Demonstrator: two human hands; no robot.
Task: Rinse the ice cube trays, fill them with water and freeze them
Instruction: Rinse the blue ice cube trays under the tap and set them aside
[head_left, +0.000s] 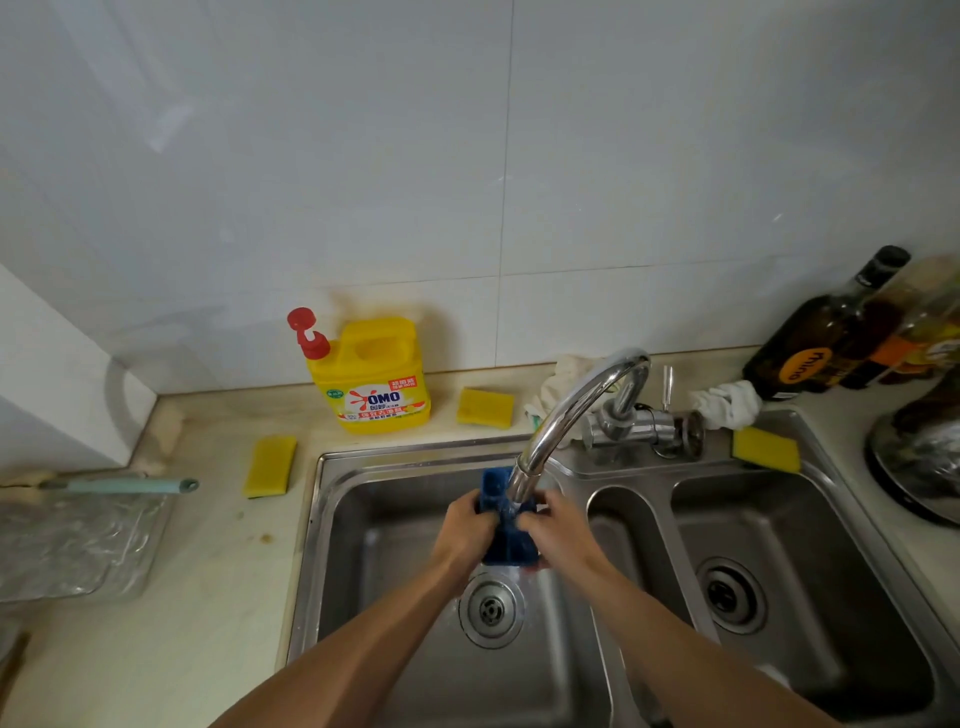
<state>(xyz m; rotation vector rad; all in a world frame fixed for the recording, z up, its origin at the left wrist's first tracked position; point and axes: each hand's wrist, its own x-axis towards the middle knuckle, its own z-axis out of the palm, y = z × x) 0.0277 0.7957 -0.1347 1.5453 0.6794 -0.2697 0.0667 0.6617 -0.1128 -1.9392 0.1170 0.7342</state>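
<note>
A dark blue ice cube tray (506, 540) is held over the left basin of the steel sink (332, 499), directly under the spout of the chrome tap (566, 415). Water runs from the spout onto the tray. My left hand (465, 530) grips the tray's left edge and my right hand (558, 530) grips its right edge. The hands hide much of the tray's middle, and only this one tray is visible.
A yellow detergent bottle (376, 376) stands behind the sink. Yellow sponges lie at the left (270, 466), at the back (484, 407) and on the sink rim (766, 449). Dark bottles (826, 332) and a pot lid (914, 462) crowd the right counter. Plastic sheeting (72, 545) lies at the left.
</note>
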